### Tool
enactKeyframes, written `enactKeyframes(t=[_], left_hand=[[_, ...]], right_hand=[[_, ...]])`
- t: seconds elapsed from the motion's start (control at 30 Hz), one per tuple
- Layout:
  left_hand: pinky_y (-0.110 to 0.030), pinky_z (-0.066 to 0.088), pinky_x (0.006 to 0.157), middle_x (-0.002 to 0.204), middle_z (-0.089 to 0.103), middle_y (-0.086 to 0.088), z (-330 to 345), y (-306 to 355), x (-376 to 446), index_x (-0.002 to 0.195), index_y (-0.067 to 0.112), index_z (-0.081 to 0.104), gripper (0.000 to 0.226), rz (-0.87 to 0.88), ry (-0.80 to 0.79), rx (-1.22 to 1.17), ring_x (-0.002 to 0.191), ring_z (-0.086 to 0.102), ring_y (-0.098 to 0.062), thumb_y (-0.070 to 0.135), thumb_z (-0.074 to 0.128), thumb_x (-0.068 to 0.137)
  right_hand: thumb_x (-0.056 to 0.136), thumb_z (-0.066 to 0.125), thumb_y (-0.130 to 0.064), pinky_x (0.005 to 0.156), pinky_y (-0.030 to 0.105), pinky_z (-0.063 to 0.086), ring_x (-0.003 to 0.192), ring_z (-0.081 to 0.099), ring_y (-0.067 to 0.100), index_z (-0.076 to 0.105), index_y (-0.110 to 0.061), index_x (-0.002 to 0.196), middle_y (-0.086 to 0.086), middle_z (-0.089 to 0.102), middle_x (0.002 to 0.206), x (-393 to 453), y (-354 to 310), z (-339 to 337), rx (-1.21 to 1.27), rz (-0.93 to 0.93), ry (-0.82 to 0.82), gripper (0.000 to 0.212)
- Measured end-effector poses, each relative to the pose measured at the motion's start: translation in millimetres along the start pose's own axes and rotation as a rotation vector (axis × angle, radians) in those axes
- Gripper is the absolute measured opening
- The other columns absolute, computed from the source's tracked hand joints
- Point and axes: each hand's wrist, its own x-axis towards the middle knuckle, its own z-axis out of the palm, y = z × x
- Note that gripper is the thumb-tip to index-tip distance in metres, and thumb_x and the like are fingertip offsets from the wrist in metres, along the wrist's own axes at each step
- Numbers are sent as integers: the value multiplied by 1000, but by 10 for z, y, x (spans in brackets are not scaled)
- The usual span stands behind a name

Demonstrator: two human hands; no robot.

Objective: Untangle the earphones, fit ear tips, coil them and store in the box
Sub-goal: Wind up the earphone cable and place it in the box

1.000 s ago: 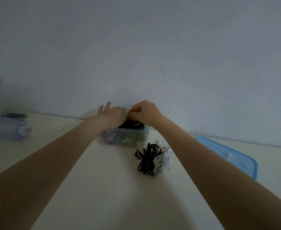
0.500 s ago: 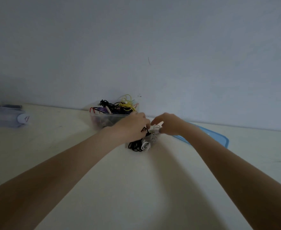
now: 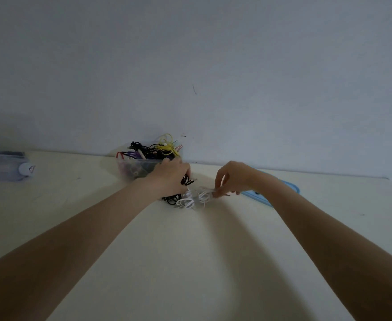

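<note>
On the desk (image 3: pixel 190 262), just in front of the box (image 3: pixel 134 169), lies a small heap of earphones: a black set (image 3: pixel 170 199) and a white set (image 3: pixel 196 197), touching and seemingly snarled together. The left hand (image 3: pixel 170 179) is curled over the black set and grips it, a plug end poking out beside the knuckles. The right hand (image 3: pixel 233 179) pinches the far end of the white set between fingertips and thumb, its other fingers arched above. The two hands are set a little apart with the white cord bunched between them, which reads as the start of teasing the two sets apart.

The box stands against the wall (image 3: pixel 213 66), still heaped with a tangle (image 3: pixel 153 150) of yellow, black, red and purple cords that rise over its rim. Its blue lid (image 3: pixel 280 189) lies flat on the desk to the right, partly behind the right forearm.

By my judgement the task is in its early part: the box is open and two sets are out, but nothing looks untangled yet. No ear tips can be made out at this size, no neat coil is visible, and the many cords in the box look unsorted. Separating, fitting tips, coiling and storing all seem to remain.

At the far left edge sits a blurred case (image 3: pixel 3 166).
</note>
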Motion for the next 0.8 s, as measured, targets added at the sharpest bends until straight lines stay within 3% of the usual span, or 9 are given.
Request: enactKeyframes(t=[0.07,0.17,0.23,0.3,0.43,0.53,0.63,0.73,0.8], left_hand=[[-36,32,94,127,42,-4,4,108,0,118,19,50,31,8,55,87,119,35,-26,23,54,88],[-35,31,97,121,47,-3,-4,285,5,113,17,55,23,84,205,74,123,37,-24,21,49,91],[-32,39,89,105,56,-1,-59,421,-31,103,15,61,17,104,237,-263,109,50,-20,21,49,93],[-24,42,75,94,61,2,-127,577,-86,103,14,63,25,80,107,-634,92,56,-14,30,45,96],[-21,42,88,114,62,3,-124,661,-175,115,20,56,38,30,-87,-948,104,56,-8,47,49,90],[-17,44,88,111,60,13,-66,604,-179,113,27,52,41,56,-79,-903,106,56,-2,35,72,78],[-27,41,99,121,56,11,-25,543,-176,118,27,49,56,53,-69,-750,114,50,-5,32,79,71],[-23,41,86,120,53,6,-1,529,-180,125,20,47,60,77,-75,-439,106,50,-11,34,76,74],[-22,40,79,117,55,1,7,528,-176,122,16,50,53,72,-40,-443,98,52,-11,26,75,76]], right_hand=[[73,78,-31,45,12,39,45,47,4,65,-18,67,-10,56,50,-122,-32,-113,14,-2,-18,20],[75,76,-28,44,13,35,44,41,5,67,-15,65,-6,50,49,-263,-44,-257,93,2,-2,19],[76,75,-29,47,15,34,47,38,9,67,-14,65,-3,47,51,-324,-38,-326,142,10,24,21],[78,73,-29,53,20,35,51,38,12,67,-14,62,-3,47,51,-385,1,-374,216,20,63,23],[82,69,-17,54,19,38,55,38,12,71,-2,81,4,47,61,-490,104,-420,450,50,146,15],[82,70,-13,52,18,41,53,41,10,69,4,88,4,48,61,-544,163,-452,761,70,192,18],[81,70,-10,50,17,40,53,43,10,66,10,97,6,49,67,-566,159,-516,977,64,243,26],[81,69,-9,47,17,39,53,42,10,63,13,102,8,48,71,-595,152,-587,1059,39,274,31],[81,70,-10,47,17,39,53,43,10,63,13,103,8,48,70,-622,150,-632,1060,40,285,32]])
